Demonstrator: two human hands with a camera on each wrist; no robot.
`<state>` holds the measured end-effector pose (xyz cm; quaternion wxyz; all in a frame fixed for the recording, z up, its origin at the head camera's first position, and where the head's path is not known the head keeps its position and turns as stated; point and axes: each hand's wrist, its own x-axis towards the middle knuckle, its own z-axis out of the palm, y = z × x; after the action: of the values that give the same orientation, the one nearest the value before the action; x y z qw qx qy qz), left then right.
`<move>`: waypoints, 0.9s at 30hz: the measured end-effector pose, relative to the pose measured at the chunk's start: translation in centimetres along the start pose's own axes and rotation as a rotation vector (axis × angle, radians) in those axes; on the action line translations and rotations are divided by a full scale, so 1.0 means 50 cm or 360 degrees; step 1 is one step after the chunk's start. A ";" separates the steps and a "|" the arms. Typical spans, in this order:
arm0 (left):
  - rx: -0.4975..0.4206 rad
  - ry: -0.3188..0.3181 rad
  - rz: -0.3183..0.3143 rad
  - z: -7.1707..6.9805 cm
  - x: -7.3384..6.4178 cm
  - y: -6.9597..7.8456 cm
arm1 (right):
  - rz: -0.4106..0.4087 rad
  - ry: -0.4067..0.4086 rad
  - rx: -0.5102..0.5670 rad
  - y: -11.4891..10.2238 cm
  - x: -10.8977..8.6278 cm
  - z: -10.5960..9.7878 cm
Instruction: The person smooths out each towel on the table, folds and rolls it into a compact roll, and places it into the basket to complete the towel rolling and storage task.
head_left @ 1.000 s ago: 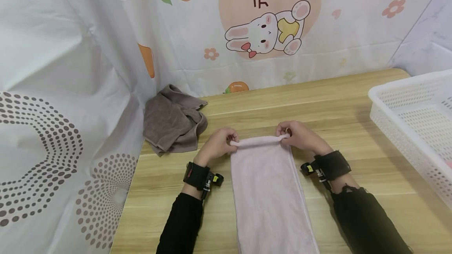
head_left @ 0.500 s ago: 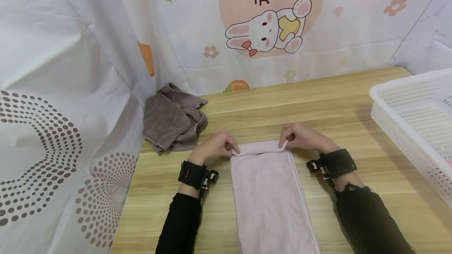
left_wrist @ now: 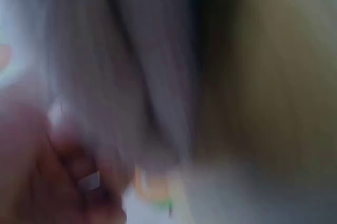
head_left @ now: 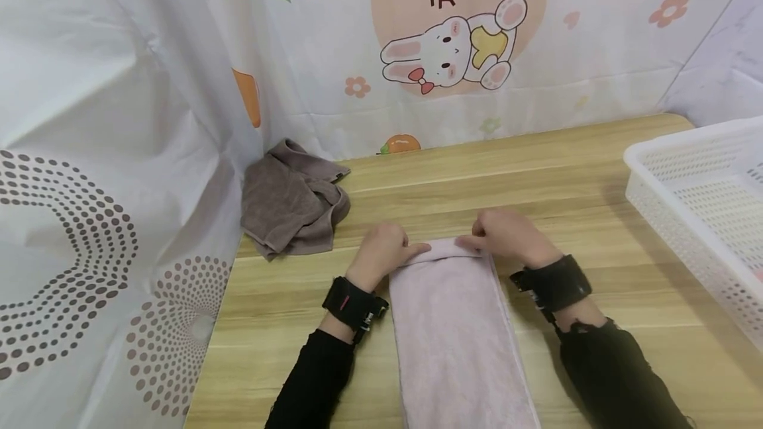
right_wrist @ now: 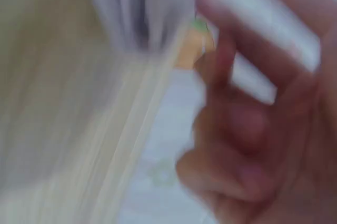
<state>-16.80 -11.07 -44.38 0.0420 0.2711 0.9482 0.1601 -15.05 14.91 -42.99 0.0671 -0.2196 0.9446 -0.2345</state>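
Observation:
A long folded pale pink towel (head_left: 456, 343) lies flat on the table, running toward the person. Its far end is turned over into a short, thick fold (head_left: 444, 248). At the left part of that fold is my left hand (head_left: 380, 255), its thumb stretched inward across the cloth. My right hand (head_left: 508, 236) mirrors it at the right part, thumb pointing in, other fingers curled. Motion blurs the towel folds (left_wrist: 100, 71) in the left wrist view. The right wrist view has the towel's end (right_wrist: 145, 13) beside the curled fingers (right_wrist: 226, 176).
A crumpled brown towel (head_left: 292, 204) lies at the table's back left corner. To the right stands a white perforated plastic basket (head_left: 667, 210). Printed cloth (head_left: 322, 51) hangs behind the wood-grain table (head_left: 554, 164), and a dotted sheet (head_left: 137, 230) hangs on the left.
The pink towel's far edge has been turned over toward the person into a wider fold. Both hands have shifted from its corners inward, thumbs now lying along the fold.

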 end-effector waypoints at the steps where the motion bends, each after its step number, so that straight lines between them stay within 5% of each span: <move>1: 0.0066 0.0055 -0.0014 0.006 0.000 0.007 | 0.0052 0.0066 -0.0056 -0.012 0.005 0.009; 4: 0.0192 0.0109 -0.0044 0.011 -0.001 0.022 | 0.0096 0.0227 -0.0135 -0.041 0.018 0.034; 7: 0.0193 0.0050 -0.0042 0.009 -0.002 0.022 | 0.0067 0.0237 -0.0049 -0.056 0.028 0.052; 17: -0.0422 -0.0353 -0.0281 -0.018 -0.006 -0.035 | 0.0160 -0.0083 0.0367 -0.013 0.018 0.031; 22: -0.0612 -0.0447 -0.0231 -0.027 -0.011 -0.061 | 0.0134 -0.0168 0.0483 0.024 0.005 0.010; 27: -0.0644 -0.0505 -0.0163 -0.030 -0.012 -0.070 | -0.0076 -0.0259 0.0469 0.041 0.000 0.002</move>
<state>-18.29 -14.62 -44.09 0.2517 0.2305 0.8909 0.2997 -15.83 16.49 -44.04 0.1692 -0.2480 0.8859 -0.3535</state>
